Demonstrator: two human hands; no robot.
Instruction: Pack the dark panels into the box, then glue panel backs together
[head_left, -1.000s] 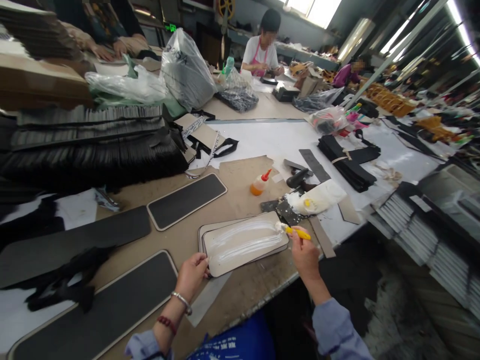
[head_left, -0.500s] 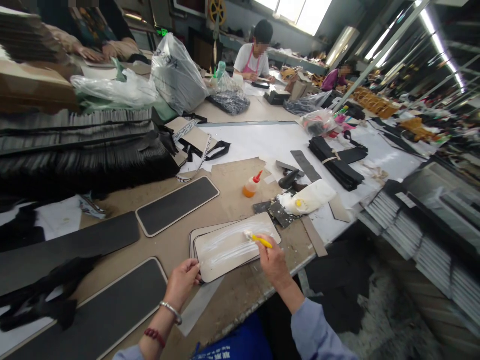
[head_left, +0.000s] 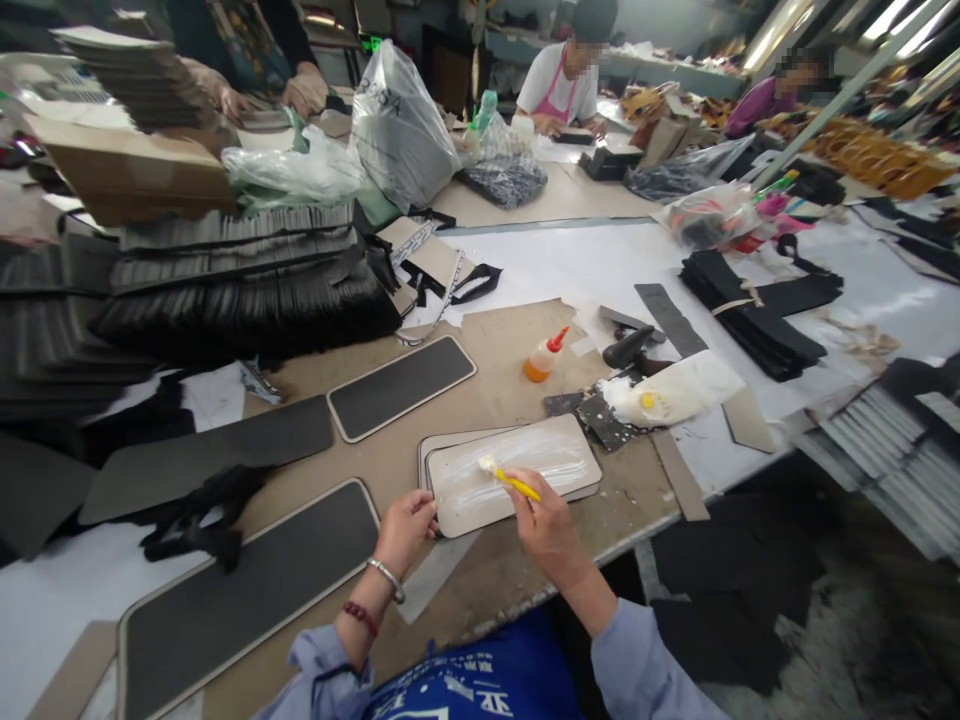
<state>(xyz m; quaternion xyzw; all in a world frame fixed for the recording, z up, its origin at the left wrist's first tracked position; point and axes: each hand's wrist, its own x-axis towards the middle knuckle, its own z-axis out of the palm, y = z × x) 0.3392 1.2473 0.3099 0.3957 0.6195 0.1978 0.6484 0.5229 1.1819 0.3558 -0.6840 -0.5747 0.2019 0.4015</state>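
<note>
A beige panel (head_left: 469, 508) with rounded corners lies on top of similar panels, white streaks smeared across its face. My left hand (head_left: 407, 530) is closed at its lower left corner, pinching the edge between thumb and fingers. In my right hand (head_left: 551, 530) is a small yellow-handled brush (head_left: 520, 486); its white-coated bristles touch the panel left of the middle. To the right, a white paste-covered container (head_left: 675, 392) lies on a dark spattered board (head_left: 606, 425). Behind the panel stands a small bottle (head_left: 538, 363) of orange liquid with a red nozzle.
Dark panels with pale rims (head_left: 403, 388) lie to my left, near black fabric strips (head_left: 202, 520). Beyond them stands a long row of stacked black pieces (head_left: 247, 285). A dark-handled tool (head_left: 628, 347) and a tied black bundle (head_left: 750, 315) lie right. Co-workers sit across the table.
The brush has moved leftward along the panel, in my right hand. My left hand keeps its grip at the corner. The whole view has shifted as my head turned left and down.
</note>
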